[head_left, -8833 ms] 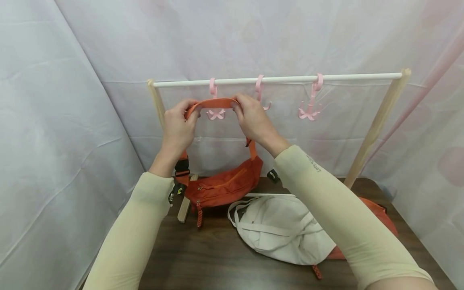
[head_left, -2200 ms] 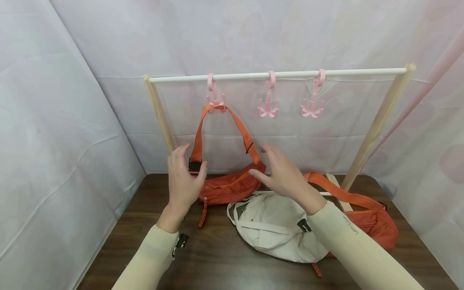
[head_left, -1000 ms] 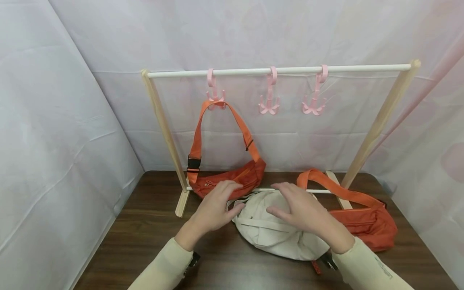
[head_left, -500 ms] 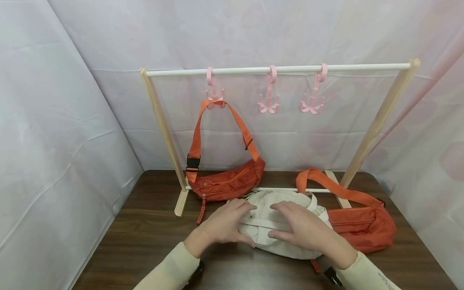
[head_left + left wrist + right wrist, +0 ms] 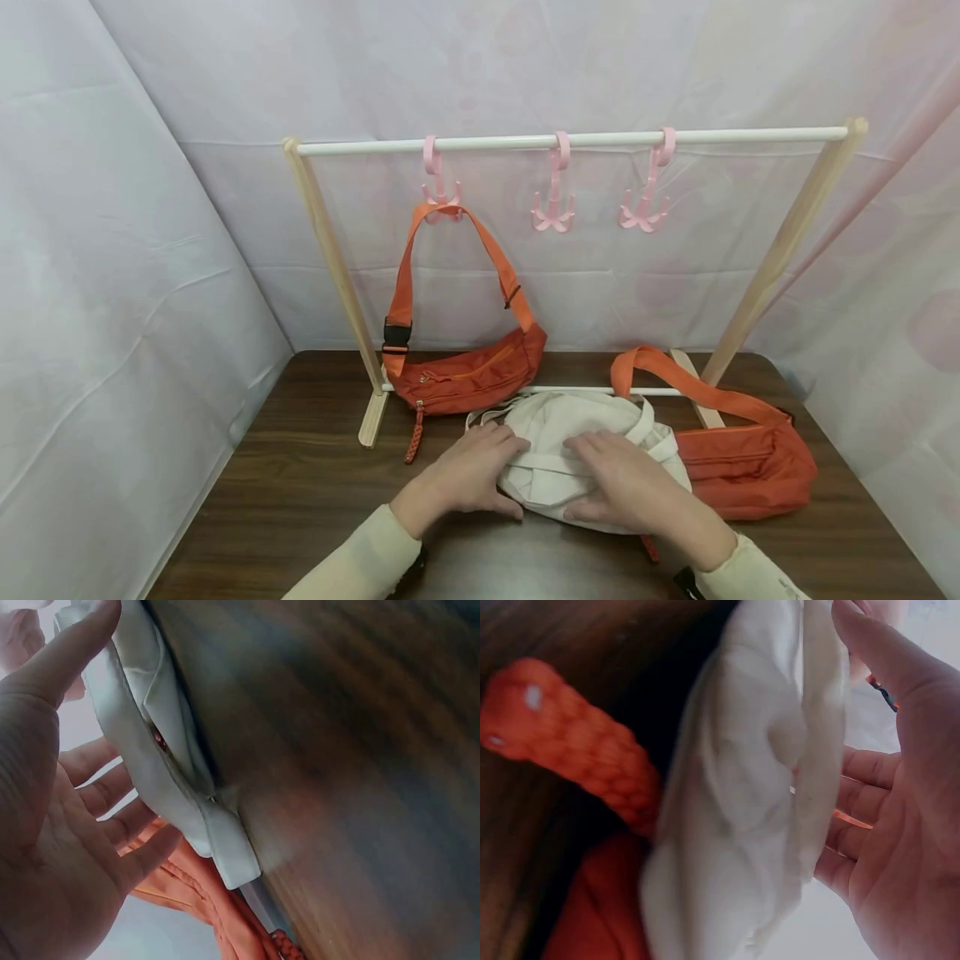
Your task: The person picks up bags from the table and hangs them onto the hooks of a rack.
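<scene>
In the head view, a cream cloth bag point(image 5: 570, 425) lies on the table between my two hands. My left hand point(image 5: 472, 473) is at its left side, the fingers relaxed over the edge. My right hand point(image 5: 630, 487) rests on its right front, thumb toward the front edge. In both wrist views the fingers lie spread against the cream fabric, not curled round it. An orange waist bag point(image 5: 480, 375) hangs by its strap from the left pink hook point(image 5: 441, 190), its body low near the table.
A second orange waist bag point(image 5: 750, 467) lies to the right, partly under the cream bag. Two more pink hooks, a middle one point(image 5: 553, 208) and a right one point(image 5: 647, 204), hang from the white rail point(image 5: 495, 143). Wooden posts point(image 5: 783, 250) hold the rail on the brown table point(image 5: 300, 500).
Both hands held the orange strap up earlier; it now hangs on the left hook. The hands have come down to the cream bag, whose strap has shifted rightward.
</scene>
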Motion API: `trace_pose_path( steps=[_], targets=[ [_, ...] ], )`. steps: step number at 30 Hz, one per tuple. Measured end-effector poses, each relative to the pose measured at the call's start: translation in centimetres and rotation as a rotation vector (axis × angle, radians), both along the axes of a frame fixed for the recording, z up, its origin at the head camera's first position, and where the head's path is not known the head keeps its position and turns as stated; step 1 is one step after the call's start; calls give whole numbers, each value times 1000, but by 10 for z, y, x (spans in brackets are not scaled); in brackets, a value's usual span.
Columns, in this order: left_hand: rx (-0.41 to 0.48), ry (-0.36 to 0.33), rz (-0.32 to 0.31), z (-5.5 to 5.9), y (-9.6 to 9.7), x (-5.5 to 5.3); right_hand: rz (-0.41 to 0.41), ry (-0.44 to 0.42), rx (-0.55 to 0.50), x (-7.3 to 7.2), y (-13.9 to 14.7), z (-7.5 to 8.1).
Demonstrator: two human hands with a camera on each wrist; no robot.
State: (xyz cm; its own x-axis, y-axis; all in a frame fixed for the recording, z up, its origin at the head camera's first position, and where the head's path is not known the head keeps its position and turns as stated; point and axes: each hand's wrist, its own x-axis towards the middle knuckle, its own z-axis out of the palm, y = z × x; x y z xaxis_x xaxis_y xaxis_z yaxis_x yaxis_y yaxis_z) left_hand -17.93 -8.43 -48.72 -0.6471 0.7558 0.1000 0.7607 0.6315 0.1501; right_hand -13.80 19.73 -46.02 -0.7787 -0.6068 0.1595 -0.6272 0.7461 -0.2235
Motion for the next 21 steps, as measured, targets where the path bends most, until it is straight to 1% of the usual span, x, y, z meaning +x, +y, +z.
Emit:
trace_pose_path(
  steps=[5,10,15,21],
  targets=[
    [-10,-1,11,-3,1,0,22,65,8,0,1,-8],
    [-17,-31,31,-4,2,1,28,90,31,0,-1,-14],
    [-14,-51,38,-3,2,3,22,78,48,1,-1,-17],
    [-3,-66,20,-3,3,4,11,32,73,1,-2,-20]
  ],
)
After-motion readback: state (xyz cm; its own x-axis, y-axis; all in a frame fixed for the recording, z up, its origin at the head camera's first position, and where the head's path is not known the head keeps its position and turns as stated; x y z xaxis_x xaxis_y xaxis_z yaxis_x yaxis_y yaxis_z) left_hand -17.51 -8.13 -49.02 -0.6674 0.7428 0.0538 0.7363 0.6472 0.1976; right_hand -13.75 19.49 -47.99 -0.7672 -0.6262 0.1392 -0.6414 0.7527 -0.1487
